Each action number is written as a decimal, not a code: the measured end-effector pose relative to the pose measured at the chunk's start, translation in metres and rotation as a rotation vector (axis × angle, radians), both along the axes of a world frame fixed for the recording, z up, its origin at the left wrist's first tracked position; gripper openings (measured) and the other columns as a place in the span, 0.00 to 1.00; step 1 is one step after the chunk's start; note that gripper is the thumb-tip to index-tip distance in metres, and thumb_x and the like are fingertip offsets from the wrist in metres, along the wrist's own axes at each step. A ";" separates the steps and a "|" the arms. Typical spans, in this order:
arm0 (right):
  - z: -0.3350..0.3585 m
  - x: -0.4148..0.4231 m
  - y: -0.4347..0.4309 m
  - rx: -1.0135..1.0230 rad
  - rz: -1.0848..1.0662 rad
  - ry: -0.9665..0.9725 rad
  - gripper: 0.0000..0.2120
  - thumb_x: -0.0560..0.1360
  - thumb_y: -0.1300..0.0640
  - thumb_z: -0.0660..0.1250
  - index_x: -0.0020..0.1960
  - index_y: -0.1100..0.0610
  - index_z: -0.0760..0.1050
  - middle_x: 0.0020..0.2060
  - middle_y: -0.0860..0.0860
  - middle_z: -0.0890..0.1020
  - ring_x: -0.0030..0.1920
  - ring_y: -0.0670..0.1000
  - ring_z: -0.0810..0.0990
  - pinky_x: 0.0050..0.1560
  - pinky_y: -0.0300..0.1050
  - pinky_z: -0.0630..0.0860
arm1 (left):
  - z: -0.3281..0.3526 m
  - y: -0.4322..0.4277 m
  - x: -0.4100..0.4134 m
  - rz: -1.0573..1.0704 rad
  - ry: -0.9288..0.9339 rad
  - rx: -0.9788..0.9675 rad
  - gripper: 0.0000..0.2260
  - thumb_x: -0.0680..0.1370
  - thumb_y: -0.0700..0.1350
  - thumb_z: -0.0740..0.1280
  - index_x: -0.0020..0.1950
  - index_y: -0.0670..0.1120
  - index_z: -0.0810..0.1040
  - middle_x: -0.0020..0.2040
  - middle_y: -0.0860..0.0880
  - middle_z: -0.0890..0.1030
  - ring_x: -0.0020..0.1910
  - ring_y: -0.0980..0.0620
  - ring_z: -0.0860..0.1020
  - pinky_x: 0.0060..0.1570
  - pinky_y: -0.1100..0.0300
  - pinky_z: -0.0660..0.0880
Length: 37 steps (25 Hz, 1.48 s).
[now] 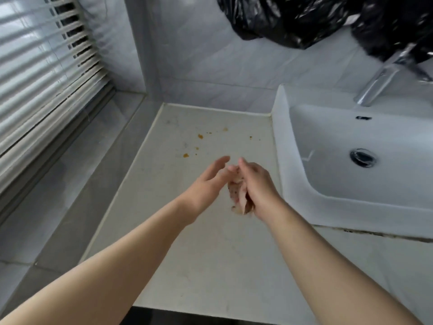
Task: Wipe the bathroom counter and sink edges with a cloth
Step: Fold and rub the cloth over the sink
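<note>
The sink (pixel 290 184), a white rectangular basin with rounded inner corners and a glossy finish, sits at 3 o'clock. In its bowl are a round metal drain (pixel 362 157) and, on the back wall, a small dark overflow slot (pixel 363 118). A chrome tap (pixel 379 83) slants over its back edge at 2 o'clock. A crumpled, shiny black plastic bag (pixel 293 19) hangs against the tiled wall (pixel 210 62) at 1 o'clock.

Both bare forearms reach in from 6 o'clock and meet near the centre, above the surface (pixel 164 231). The right hand (pixel 255 184) is curled round the cloth (pixel 239 195), back of the hand up, holding it bunched in the palm. The left hand (pixel 210 181) is wide, with fingers straight and together and the palm turned towards the cloth, just beside it. Whether it touches the cloth cannot be told.

The cloth is a soft, wrinkled wad, pale pink-white with dark speckles, and its lower end hangs below the right hand. It is held just left of the sink's outer wall.

The surface is flat, pale and matt, with a raised light rim. Small orange spots (pixel 200 136) are scattered on it at 12 o'clock from the hands. A slatted cream blind (pixel 46 66) covers 9 to 11 o'clock, above a grey stone ledge (pixel 58 184).
</note>
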State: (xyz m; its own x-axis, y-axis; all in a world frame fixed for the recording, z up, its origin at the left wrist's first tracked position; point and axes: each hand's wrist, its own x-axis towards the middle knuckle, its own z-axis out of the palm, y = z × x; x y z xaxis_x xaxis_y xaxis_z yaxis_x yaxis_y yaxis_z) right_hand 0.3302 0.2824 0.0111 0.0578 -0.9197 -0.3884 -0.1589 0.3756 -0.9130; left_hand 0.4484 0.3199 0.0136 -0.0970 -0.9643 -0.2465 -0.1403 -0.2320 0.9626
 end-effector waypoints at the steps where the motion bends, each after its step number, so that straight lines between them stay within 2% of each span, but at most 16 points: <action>1: 0.014 -0.011 -0.010 0.064 -0.011 -0.081 0.19 0.79 0.43 0.55 0.44 0.57 0.74 0.25 0.53 0.77 0.24 0.53 0.76 0.27 0.40 0.73 | 0.011 -0.008 -0.012 -0.087 -0.055 -0.054 0.21 0.78 0.52 0.61 0.71 0.54 0.63 0.64 0.53 0.72 0.64 0.56 0.70 0.66 0.58 0.65; 4: 0.050 -0.059 -0.036 0.103 -0.083 -0.289 0.17 0.80 0.46 0.54 0.44 0.57 0.71 0.31 0.54 0.77 0.24 0.50 0.74 0.22 0.36 0.68 | 0.039 -0.038 -0.053 -0.114 -0.158 -0.166 0.19 0.77 0.46 0.65 0.67 0.50 0.66 0.51 0.53 0.76 0.47 0.61 0.77 0.46 0.73 0.71; 6: 0.069 -0.094 -0.049 0.060 -0.049 -0.455 0.12 0.80 0.56 0.54 0.43 0.60 0.72 0.29 0.53 0.77 0.21 0.47 0.74 0.21 0.33 0.68 | 0.050 -0.065 -0.082 -0.003 -0.139 -0.154 0.18 0.78 0.45 0.64 0.66 0.48 0.66 0.41 0.52 0.75 0.34 0.63 0.75 0.34 0.75 0.70; 7: 0.075 -0.105 -0.051 0.035 -0.012 -0.501 0.11 0.79 0.61 0.55 0.43 0.61 0.74 0.27 0.51 0.78 0.21 0.45 0.74 0.22 0.33 0.68 | 0.053 -0.076 -0.093 0.048 -0.121 -0.136 0.16 0.78 0.44 0.63 0.65 0.47 0.68 0.38 0.52 0.75 0.33 0.61 0.74 0.34 0.73 0.70; 9: 0.075 -0.141 -0.064 -0.127 0.018 -0.410 0.10 0.78 0.65 0.59 0.45 0.62 0.78 0.27 0.49 0.80 0.25 0.45 0.76 0.25 0.34 0.72 | 0.060 -0.103 -0.134 0.099 -0.059 -0.101 0.07 0.78 0.44 0.63 0.53 0.43 0.75 0.34 0.51 0.76 0.32 0.57 0.74 0.33 0.70 0.70; 11: 0.071 -0.170 -0.080 -0.285 -0.108 -0.182 0.07 0.77 0.61 0.64 0.44 0.61 0.80 0.28 0.51 0.80 0.27 0.49 0.75 0.25 0.35 0.70 | 0.066 -0.125 -0.177 0.124 -0.011 -0.086 0.08 0.78 0.43 0.61 0.39 0.45 0.74 0.29 0.52 0.76 0.28 0.57 0.74 0.25 0.73 0.68; 12: 0.067 -0.186 -0.091 -0.315 -0.206 -0.096 0.08 0.77 0.59 0.65 0.45 0.61 0.80 0.29 0.52 0.78 0.28 0.50 0.73 0.25 0.35 0.68 | 0.069 -0.135 -0.200 0.126 0.017 -0.047 0.09 0.78 0.43 0.60 0.38 0.45 0.73 0.29 0.52 0.76 0.29 0.57 0.74 0.24 0.72 0.68; 16: 0.053 -0.245 -0.130 -0.188 -0.290 0.011 0.13 0.78 0.48 0.58 0.40 0.48 0.77 0.29 0.45 0.77 0.28 0.44 0.72 0.34 0.40 0.70 | 0.070 -0.169 -0.280 0.096 0.210 0.219 0.10 0.80 0.50 0.54 0.52 0.46 0.71 0.46 0.49 0.77 0.50 0.49 0.74 0.43 0.60 0.66; 19: 0.034 -0.274 -0.149 -0.130 -0.258 0.065 0.13 0.77 0.44 0.54 0.45 0.46 0.76 0.43 0.46 0.83 0.39 0.49 0.78 0.44 0.50 0.78 | 0.050 -0.193 -0.321 0.117 0.160 0.250 0.18 0.79 0.56 0.55 0.60 0.44 0.72 0.52 0.46 0.79 0.38 0.51 0.77 0.36 0.61 0.72; 21: 0.025 -0.290 -0.157 -0.208 -0.303 0.112 0.08 0.77 0.49 0.57 0.46 0.47 0.75 0.45 0.50 0.83 0.40 0.54 0.79 0.39 0.48 0.77 | 0.039 -0.205 -0.335 0.164 0.085 0.206 0.11 0.79 0.50 0.58 0.58 0.47 0.69 0.45 0.46 0.80 0.31 0.51 0.74 0.33 0.62 0.73; 23: 0.020 -0.304 -0.163 -0.304 -0.295 0.217 0.04 0.77 0.53 0.58 0.48 0.47 0.71 0.42 0.49 0.81 0.40 0.53 0.79 0.39 0.45 0.74 | 0.033 -0.217 -0.343 0.136 0.128 0.272 0.03 0.78 0.46 0.57 0.47 0.48 0.70 0.31 0.48 0.76 0.25 0.52 0.71 0.30 0.63 0.71; 25: 0.014 -0.312 -0.168 -0.341 -0.224 0.318 0.03 0.78 0.51 0.56 0.49 0.47 0.69 0.39 0.47 0.79 0.38 0.50 0.78 0.39 0.45 0.72 | 0.032 -0.225 -0.347 0.089 0.171 0.387 0.14 0.78 0.48 0.55 0.34 0.47 0.71 0.21 0.51 0.69 0.19 0.54 0.66 0.24 0.68 0.67; 28: 0.001 -0.316 -0.178 -0.311 -0.182 0.423 0.11 0.79 0.44 0.51 0.46 0.49 0.66 0.42 0.52 0.80 0.40 0.53 0.79 0.37 0.45 0.72 | 0.020 -0.236 -0.361 0.105 0.152 0.415 0.18 0.80 0.51 0.54 0.32 0.47 0.68 0.20 0.51 0.67 0.15 0.54 0.63 0.18 0.70 0.60; 31: -0.008 -0.320 -0.187 -0.269 -0.231 0.354 0.15 0.80 0.44 0.51 0.41 0.53 0.65 0.38 0.52 0.78 0.42 0.57 0.78 0.42 0.49 0.75 | 0.013 -0.240 -0.372 0.158 0.209 0.425 0.16 0.78 0.46 0.56 0.31 0.45 0.66 0.16 0.51 0.66 0.12 0.53 0.62 0.18 0.72 0.59; 34: -0.014 -0.320 -0.193 -0.224 -0.306 0.196 0.15 0.80 0.47 0.52 0.42 0.54 0.71 0.41 0.51 0.78 0.47 0.56 0.79 0.47 0.50 0.78 | 0.008 -0.244 -0.376 0.210 0.249 0.429 0.14 0.77 0.44 0.59 0.32 0.45 0.69 0.17 0.51 0.68 0.16 0.52 0.66 0.18 0.71 0.62; 37: -0.018 -0.320 -0.198 -0.209 -0.321 0.225 0.18 0.80 0.50 0.50 0.40 0.56 0.72 0.42 0.53 0.79 0.47 0.56 0.79 0.48 0.49 0.77 | 0.003 -0.246 -0.379 0.228 0.261 0.421 0.13 0.76 0.41 0.59 0.31 0.45 0.68 0.17 0.51 0.69 0.22 0.51 0.68 0.21 0.68 0.64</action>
